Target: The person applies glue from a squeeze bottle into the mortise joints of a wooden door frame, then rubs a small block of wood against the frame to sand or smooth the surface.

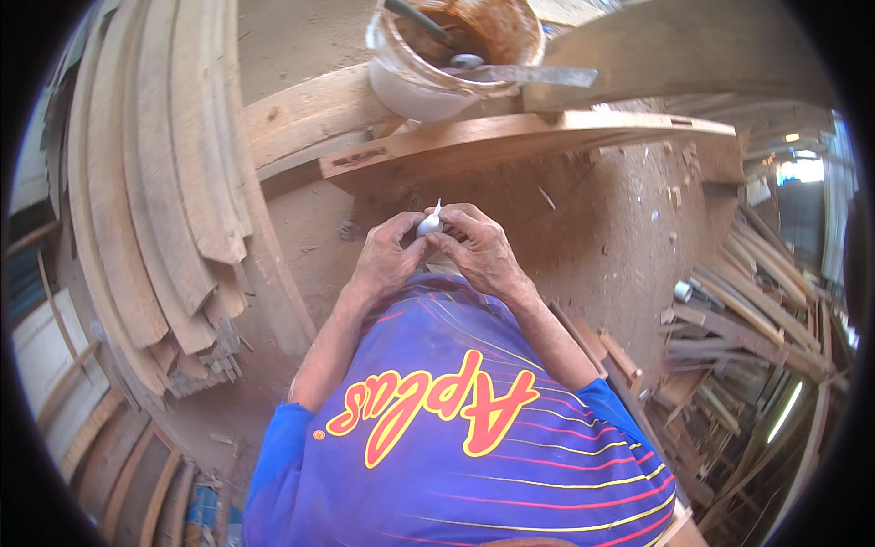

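Close in front of my body, both hands meet around a small, rounded white object with a thin pointed tip (431, 223), its tip pointing up and away from me. My left hand (387, 253) pinches it from the left with thumb and fingers. From the other side my right hand (480, 252) presses its thumb and fingers to it. The fingers cover its lower part, so its exact kind cannot be made out.
Beyond my hands lies a long wooden board (510, 132). Behind it stands a stained white bucket (415, 96) with a flat blade (538, 76) across its rim. Stacked planks (150, 173) line the left, and loose timber offcuts (738, 319) pile up at the right.
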Motion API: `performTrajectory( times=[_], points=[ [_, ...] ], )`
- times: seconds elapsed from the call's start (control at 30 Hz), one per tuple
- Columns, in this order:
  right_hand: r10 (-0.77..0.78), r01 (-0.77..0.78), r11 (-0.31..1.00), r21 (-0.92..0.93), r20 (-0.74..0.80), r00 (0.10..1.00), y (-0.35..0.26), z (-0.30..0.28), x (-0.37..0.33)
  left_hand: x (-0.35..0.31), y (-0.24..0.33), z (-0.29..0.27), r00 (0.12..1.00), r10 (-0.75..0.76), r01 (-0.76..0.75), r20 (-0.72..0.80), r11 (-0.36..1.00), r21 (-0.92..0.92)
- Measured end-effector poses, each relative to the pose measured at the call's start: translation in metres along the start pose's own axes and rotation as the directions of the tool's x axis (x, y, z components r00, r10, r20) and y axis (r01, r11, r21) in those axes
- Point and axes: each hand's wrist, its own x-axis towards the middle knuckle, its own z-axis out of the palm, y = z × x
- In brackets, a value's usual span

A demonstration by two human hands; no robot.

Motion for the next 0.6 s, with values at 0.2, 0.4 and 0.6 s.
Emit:
performTrajectory(
  times=[0.2, 0.4, 0.6],
  points=[
    [0.022, -0.017, 0.999, 0.031, -0.157, 0.987, 0.028, -0.009, -0.027, 0.010, 0.010, 0.025, 0.990, -0.063, 0.062, 0.126, 0.998, 0.015],
    [-0.026, 0.028, 1.000, 0.010, -0.184, 0.983, 0.051, -0.054, -0.037, 0.031, 0.008, 0.068, 0.994, 0.061, -0.062, 0.095, 0.998, 0.013],
    [0.025, -0.037, 0.998, -0.043, -0.247, 0.969, 0.105, -0.129, -0.068, 0.095, 0.022, 0.117, 0.887, 0.458, -0.388, -0.055, 0.805, 0.449]
  ],
)
